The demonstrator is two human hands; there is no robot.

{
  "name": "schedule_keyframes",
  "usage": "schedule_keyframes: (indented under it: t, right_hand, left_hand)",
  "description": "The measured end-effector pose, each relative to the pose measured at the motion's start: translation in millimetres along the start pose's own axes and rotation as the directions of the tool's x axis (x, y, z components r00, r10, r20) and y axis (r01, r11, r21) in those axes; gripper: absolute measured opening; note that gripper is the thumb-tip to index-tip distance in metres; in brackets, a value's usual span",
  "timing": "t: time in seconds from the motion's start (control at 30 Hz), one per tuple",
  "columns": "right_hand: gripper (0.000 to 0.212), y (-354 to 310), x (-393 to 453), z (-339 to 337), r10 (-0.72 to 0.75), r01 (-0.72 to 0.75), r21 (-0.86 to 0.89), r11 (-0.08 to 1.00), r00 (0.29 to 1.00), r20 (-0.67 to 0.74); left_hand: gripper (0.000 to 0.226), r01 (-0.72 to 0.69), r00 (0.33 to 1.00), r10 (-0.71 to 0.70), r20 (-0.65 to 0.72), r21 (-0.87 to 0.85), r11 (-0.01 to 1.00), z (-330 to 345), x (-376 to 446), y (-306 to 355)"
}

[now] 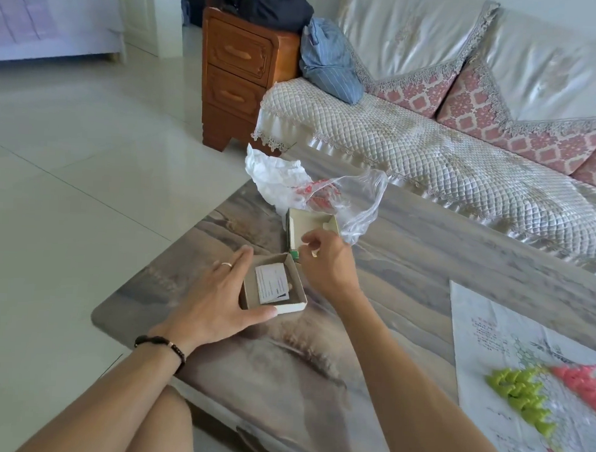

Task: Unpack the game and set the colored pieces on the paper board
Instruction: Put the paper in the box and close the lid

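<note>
Cardboard tray (297, 307), square, paper slip inside; left hand (217, 297) spread flat against its wall. Right hand (325, 262) curled, pinching something small, unclear. Lid (310, 223), crumpled bags (326, 192) behind. Green pieces (519, 393), pink pieces (578, 378) on creased board (484, 332).

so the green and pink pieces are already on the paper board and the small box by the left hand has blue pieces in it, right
Not quite. The head view shows the small box by the left hand holding only a white folded slip, no blue pieces. The green pieces and pink pieces are indeed on the paper board.
</note>
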State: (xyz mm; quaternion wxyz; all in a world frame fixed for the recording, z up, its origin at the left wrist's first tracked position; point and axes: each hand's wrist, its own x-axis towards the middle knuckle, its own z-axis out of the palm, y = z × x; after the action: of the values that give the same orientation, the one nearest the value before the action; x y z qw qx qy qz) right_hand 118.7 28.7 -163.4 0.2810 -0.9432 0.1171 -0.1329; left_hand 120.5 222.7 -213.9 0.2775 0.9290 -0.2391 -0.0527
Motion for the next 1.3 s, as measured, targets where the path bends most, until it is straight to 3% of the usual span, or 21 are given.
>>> schedule_keyframes:
  t: [0.13, 0.2, 0.3, 0.43, 0.63, 0.7, 0.83, 0.93, 1.03, 1.13, 1.23, 1.3]
  right_hand:
    - [0.047, 38, 7, -12, 0.000, 0.057, -0.383, 0.922, 0.989, 0.147]
    - [0.040, 50, 1, -12, -0.012, 0.098, -0.393, 0.914, 0.977, 0.215]
    - [0.020, 62, -10, -20, -0.015, 0.053, -0.207, 0.977, 0.984, 0.177]
    - [0.013, 77, -25, -47, -0.041, 0.064, -0.184, 0.981, 0.991, 0.127]
    - [0.011, 89, -51, -96, 0.035, -0.029, 0.058, 0.998, 0.994, -0.107]
    - [0.013, 90, -59, -114, 0.039, -0.022, 0.118, 0.993, 0.989, -0.144]
    - [0.018, 87, -66, -142, 0.047, -0.030, 0.265, 0.964, 0.997, -0.059]
    - [0.016, 83, -63, -153, 0.101, -0.113, 0.500, 0.859, 0.994, 0.050]
    - [0.025, 91, -63, -158, 0.145, -0.211, 0.707, 0.675, 0.978, 0.153]
    - [0.024, 101, -70, -140, 0.196, -0.346, 0.678, 0.649, 0.937, 0.291]
    - [0.021, 101, -74, -112, 0.260, -0.427, 0.571, 0.701, 0.899, 0.352]
    - [0.025, 98, -69, -100, 0.296, -0.427, 0.500, 0.754, 0.900, 0.321]
  left_hand:
    - [0.106, -0.102, 0.994, 0.103, 0.024, -0.023, 0.994, 8, 8, 5]
    - [0.095, -0.143, 0.988, 0.144, 0.052, -0.031, 0.989, 10, 9, 11]
    - [0.085, -0.158, 0.981, 0.162, 0.103, -0.040, 0.987, 13, 7, 23]
    - [0.083, -0.216, 0.964, 0.215, 0.159, -0.011, 0.976, 26, 8, 46]
    - [0.107, -0.265, 0.936, 0.291, 0.198, -0.147, 0.953, 50, 9, 87]
    - [0.111, -0.253, 0.951, 0.277, 0.136, -0.172, 0.952, 55, 11, 96]
    - [0.102, -0.300, 0.954, 0.295, -0.061, -0.270, 0.915, 42, 23, 121]
    - [0.077, -0.354, 0.932, 0.360, -0.050, -0.351, 0.867, 31, 32, 143]
    - [0.056, -0.220, 0.972, 0.231, -0.051, -0.550, 0.806, 25, 26, 155]
    - [0.044, -0.011, 1.000, 0.008, -0.008, -0.647, 0.763, 27, 16, 158]
    - [0.044, 0.131, 0.989, -0.144, -0.011, -0.349, 0.928, 37, 15, 147]
    - [0.051, 0.150, 0.988, -0.155, -0.025, -0.129, 0.980, 43, 19, 138]
